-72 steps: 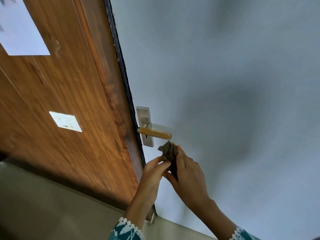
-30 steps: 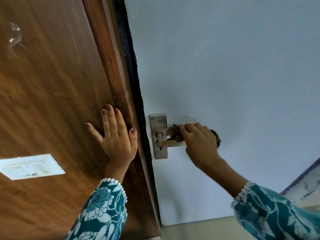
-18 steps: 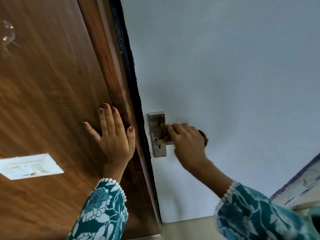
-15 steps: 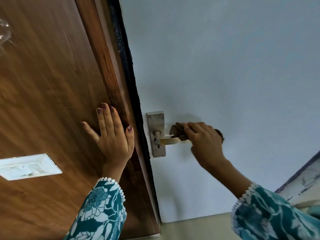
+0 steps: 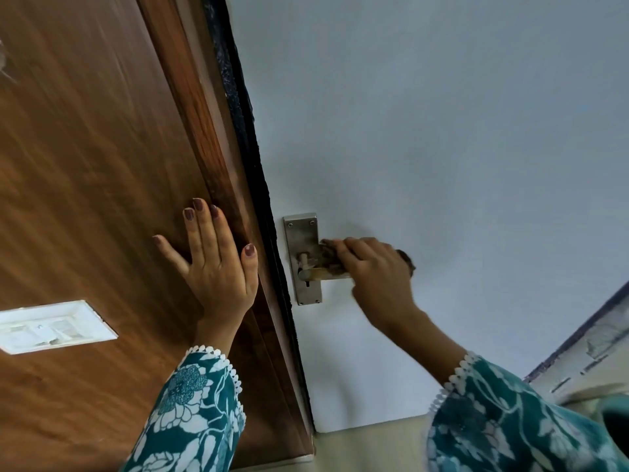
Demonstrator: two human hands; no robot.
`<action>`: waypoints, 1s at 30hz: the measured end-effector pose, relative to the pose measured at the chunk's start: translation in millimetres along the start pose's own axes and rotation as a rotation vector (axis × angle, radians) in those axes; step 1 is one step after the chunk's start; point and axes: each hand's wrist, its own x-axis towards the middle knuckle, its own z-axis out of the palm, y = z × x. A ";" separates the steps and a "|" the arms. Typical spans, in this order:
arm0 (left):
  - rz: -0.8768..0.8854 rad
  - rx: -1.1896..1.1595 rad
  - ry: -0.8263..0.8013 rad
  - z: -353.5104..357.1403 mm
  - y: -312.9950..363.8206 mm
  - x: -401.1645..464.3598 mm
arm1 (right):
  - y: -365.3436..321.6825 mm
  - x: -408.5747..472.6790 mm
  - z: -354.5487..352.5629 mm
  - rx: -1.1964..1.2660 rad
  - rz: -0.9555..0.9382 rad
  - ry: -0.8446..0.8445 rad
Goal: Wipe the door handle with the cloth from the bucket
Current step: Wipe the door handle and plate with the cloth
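The door handle [image 5: 321,274] is a brass-coloured lever on a steel backplate [image 5: 301,233], fixed to the pale blue door face. My right hand [image 5: 372,267] is closed over the lever, pressing a dark brown cloth [image 5: 328,255] against it. Bits of the cloth stick out at my fingertips and behind my knuckles; most of the lever is hidden under the hand. My left hand [image 5: 212,264] lies flat with fingers spread on the brown wooden surface [image 5: 102,165] left of the door's black edge.
A white switch plate [image 5: 51,327] sits on the wooden surface at lower left. Pale floor [image 5: 367,444] shows at the bottom. A light wall with a dark border [image 5: 578,338] stands at the right, and a teal rim [image 5: 612,403] peeks in at the lower right corner.
Earlier both hands held the cloth below the handle. My left hand went flat onto the wood. My right hand slides the cloth back and forth along the lever, now close to the backplate.
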 end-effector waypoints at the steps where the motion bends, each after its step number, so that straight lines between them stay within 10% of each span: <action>1: 0.001 0.003 0.005 0.2 -0.3 -0.2 | 13.4 -5.6 -0.1 -0.011 0.032 -0.007; 15: 0.030 -0.010 -0.021 -3.1 -1.3 -0.4 | 11.0 -18.8 16.8 0.210 0.241 0.094; 23: 0.017 0.003 -0.023 -3.4 0.7 0.3 | 40.3 -42.6 23.6 1.190 1.065 0.028; 30: 0.029 -0.001 -0.006 -2.5 0.5 -0.5 | 33.1 -38.8 21.8 1.047 0.980 0.145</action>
